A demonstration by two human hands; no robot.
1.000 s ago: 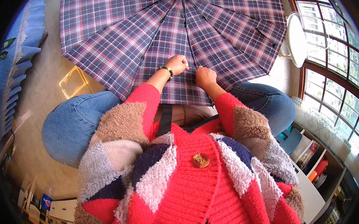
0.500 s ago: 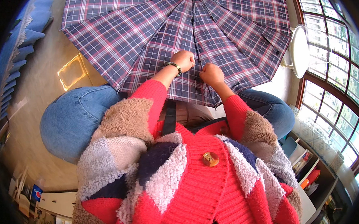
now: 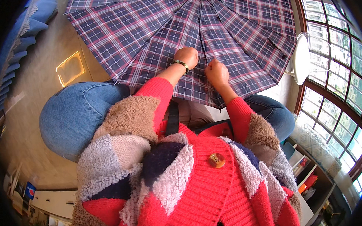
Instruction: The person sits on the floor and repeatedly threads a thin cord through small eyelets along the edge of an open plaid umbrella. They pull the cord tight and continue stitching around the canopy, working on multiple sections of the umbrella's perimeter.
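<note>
A plaid umbrella (image 3: 243, 48), dark blue with red and white lines, lies open across my lap with its ribs toward me. Over its near panels, just left of a dark middle rib (image 3: 202, 38), my left hand (image 3: 187, 58) is closed, with a beaded bracelet on its wrist. My right hand (image 3: 218, 74), a little nearer and right of that rib, is also closed, its fingers bent toward the rib. What either hand pinches is hidden or too small to make out.
My bent knee in blue jeans (image 3: 77, 120) flanks the umbrella on the left. A white round-topped thing (image 3: 301, 59) stands by the umbrella's right edge, before a large paned window (image 3: 339, 78). Shelves (image 3: 315, 179) are at lower right, a white cabinet (image 3: 54, 203) at lower left.
The view has shifted slightly, and the umbrella appears a little further right. My right hand has turned with its knuckles up and sits slightly farther from the middle rib. Both hands remain closed.
</note>
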